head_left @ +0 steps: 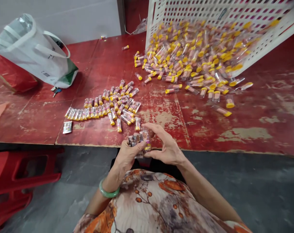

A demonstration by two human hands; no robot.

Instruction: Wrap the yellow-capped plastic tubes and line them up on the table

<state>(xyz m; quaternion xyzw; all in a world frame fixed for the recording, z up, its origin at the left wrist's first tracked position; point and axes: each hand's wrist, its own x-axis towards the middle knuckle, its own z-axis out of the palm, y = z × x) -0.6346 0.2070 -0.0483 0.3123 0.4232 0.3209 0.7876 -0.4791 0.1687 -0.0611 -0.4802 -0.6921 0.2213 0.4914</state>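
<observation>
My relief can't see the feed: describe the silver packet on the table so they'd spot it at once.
On the red table, find the white bag on the person's left. Come toward the person to the left end of the row of yellow-capped tubes. Just nearer the person lies the silver packet, squarish and without the yellow caps of the tubes.

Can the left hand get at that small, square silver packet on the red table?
Probably yes: the silver packet lies uncovered and the clear yellow-capped plastic tubes sit back from the direct path, though the left hand grips small printed packets.
</observation>
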